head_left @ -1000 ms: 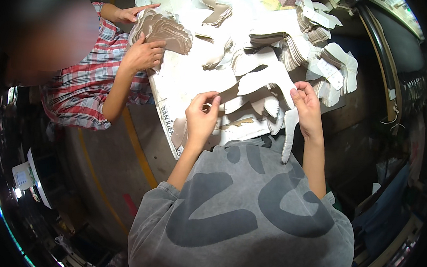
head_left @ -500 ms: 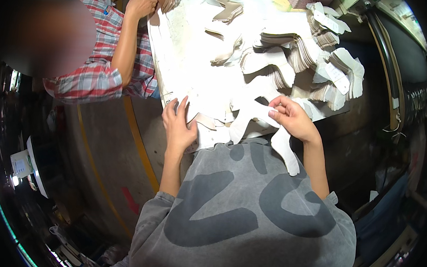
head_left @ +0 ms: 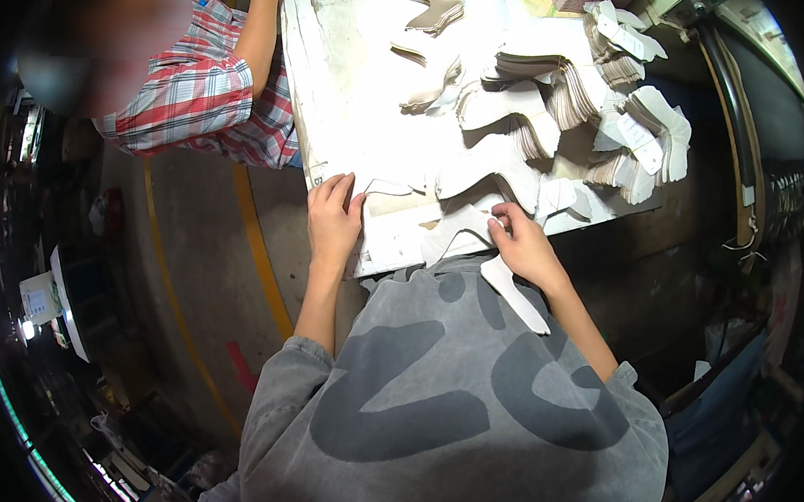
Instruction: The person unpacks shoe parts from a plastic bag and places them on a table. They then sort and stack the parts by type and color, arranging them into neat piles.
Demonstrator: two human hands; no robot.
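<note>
Between the thumb and fingers of my right hand (head_left: pixel 524 249) is a white curved cut piece (head_left: pixel 513 299), shaped like a shoe-upper panel. One arm of it hangs past the table's near edge over my grey shirt, while its other part lies toward the table. My left hand (head_left: pixel 332 223) rests at the table's near left corner, fingers extended and thumb apart, holding nothing visible. Beside its thumb lies a slim flat piece (head_left: pixel 391 189), pale in the glare. Just beyond my right hand is a stack of similar curved pieces (head_left: pixel 495 162).
More stacks of cut pieces (head_left: pixel 573 87) cover the right of the white table (head_left: pixel 339 72), some with white slips (head_left: pixel 640 144). A co-worker in a plaid shirt (head_left: pixel 195 100) reaches over the far left edge. A dark upright bar (head_left: pixel 736 124) stands at the right.
My right hand has moved nearer and slightly left with the curved piece. My left hand has settled lower against the table corner. The co-worker's arm and the pile under it have shifted away.
</note>
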